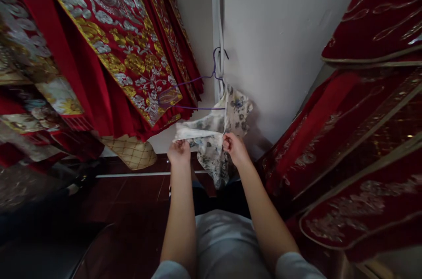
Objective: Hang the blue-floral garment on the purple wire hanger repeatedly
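A thin white garment with a floral print [212,156] hangs partly from a purple wire hanger [198,78] in front of the wall. My left hand [180,151] is closed on the garment's left edge. My right hand [231,143] pinches the fabric near its middle. Between the two hands a pale band of the cloth is stretched nearly level. The hanger's left side is bare, and its right side goes behind the cloth. Below my hands the lower part of the garment hangs down in folds.
Red garments with gold and silver embroidery [132,50] hang at the left. More dark red embroidered cloth [346,151] fills the right side. A pale strap [216,10] runs down the wall [280,19]. Below is a dark red tiled floor [132,193].
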{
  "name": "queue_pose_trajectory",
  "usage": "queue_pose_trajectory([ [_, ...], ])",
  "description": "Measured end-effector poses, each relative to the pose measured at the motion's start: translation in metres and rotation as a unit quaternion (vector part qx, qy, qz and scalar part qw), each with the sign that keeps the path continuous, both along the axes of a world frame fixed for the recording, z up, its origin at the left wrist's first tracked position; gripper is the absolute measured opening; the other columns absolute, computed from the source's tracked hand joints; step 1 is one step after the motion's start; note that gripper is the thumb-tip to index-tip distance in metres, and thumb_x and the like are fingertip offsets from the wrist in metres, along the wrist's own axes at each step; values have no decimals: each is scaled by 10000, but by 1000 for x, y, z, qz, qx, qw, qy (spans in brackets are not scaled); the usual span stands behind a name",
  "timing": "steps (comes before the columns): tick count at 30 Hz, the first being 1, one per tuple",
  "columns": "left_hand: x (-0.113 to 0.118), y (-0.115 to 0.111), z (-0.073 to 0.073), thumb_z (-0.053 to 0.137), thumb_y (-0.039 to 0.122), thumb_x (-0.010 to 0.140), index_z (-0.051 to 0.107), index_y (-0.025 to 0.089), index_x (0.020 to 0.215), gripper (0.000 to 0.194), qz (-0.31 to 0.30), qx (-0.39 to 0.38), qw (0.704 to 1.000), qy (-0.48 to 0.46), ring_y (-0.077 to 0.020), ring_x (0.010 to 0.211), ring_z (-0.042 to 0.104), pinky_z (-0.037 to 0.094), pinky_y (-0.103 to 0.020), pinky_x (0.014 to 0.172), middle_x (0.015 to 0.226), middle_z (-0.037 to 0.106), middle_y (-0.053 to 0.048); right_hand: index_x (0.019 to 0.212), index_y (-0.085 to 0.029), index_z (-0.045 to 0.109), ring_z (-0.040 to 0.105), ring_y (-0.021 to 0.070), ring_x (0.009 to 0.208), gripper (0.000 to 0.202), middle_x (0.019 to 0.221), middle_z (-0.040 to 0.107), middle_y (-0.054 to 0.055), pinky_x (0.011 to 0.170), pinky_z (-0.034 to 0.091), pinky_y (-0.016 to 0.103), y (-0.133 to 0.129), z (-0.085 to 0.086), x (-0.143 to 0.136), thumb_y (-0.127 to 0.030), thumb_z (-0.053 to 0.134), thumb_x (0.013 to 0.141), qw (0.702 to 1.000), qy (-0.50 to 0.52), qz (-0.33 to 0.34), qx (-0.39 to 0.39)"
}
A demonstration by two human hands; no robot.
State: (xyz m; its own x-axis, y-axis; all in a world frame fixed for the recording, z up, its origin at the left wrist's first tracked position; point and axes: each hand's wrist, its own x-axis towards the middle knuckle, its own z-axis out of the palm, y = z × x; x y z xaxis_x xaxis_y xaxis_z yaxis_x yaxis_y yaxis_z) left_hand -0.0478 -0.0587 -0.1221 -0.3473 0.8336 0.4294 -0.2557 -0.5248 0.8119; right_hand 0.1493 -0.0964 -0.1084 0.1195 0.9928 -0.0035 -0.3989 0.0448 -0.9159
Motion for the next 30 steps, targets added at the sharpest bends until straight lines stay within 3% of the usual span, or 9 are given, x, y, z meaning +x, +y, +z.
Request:
queue_pose_trajectory([
  [4,31,-16,-11,505,435,919,307,221,600,432,-58,-81,993,-64,-152,614,520,536,-378,691,593,419,0,617,-253,442,285,91,367,330,424,323,-91,379,228,232,-9,-28,9,-564,542,670,997,2,-76,-24],
  [9,76,-45,17,661,423,794,534,194,750,266,-186,-111,972,-92,-168,779,608,519,-331,749,821,605,-36,699,-239,529,487,136,491,335,560,546,-21,460,379,250,-10,-39,17,-572,569,698,987,-23,-154,-25],
  [12,99,-67,33,670,388,832,617,187,776,216,-235,-42,970,34,-167,784,600,494,-312,784,811,611,-30,758,-238,605,621,183,709,371,708,657,13,615,478,278,-13,-32,16,-607,573,749,993,-67,-98,4],
  [15,106,-77,39,627,363,892,676,187,800,205,-195,39,962,188,-201,901,609,465,-342,901,874,637,-55,864,-246,664,666,218,846,502,785,704,32,678,511,304,-22,-23,13,-716,500,800,995,-75,61,13],
  [19,91,-75,39,581,381,929,702,196,909,222,-122,66,948,286,-242,1132,570,413,-368,1029,1086,635,-101,898,-226,698,696,242,859,635,788,724,73,664,539,330,-35,-11,18,-793,420,821,977,-42,209,-22],
  [23,64,-76,29,463,467,971,660,205,1135,367,-266,17,902,341,-242,1036,621,486,-347,927,1102,672,-94,907,-200,715,704,228,808,511,827,745,63,697,553,318,-39,15,43,-658,732,681,952,-81,295,-16],
  [26,40,-77,17,513,549,917,707,164,938,432,-325,-24,831,451,-217,791,623,495,-285,738,850,696,-50,953,-160,732,695,200,788,437,895,755,58,742,550,305,-29,46,67,-386,873,606,909,-178,376,25],
  [28,19,-73,9,609,566,846,684,157,745,428,-282,-50,800,528,-167,618,547,428,-240,599,654,631,-7,947,-141,740,686,196,756,386,867,752,58,713,547,308,-14,65,80,-331,855,631,900,-246,356,54],
  [30,-4,-63,6,645,559,817,631,167,628,436,-216,-59,785,578,-131,528,467,359,-229,538,559,565,15,900,-134,747,670,201,719,334,805,740,52,677,534,312,8,78,87,-323,837,640,908,-313,262,90],
])
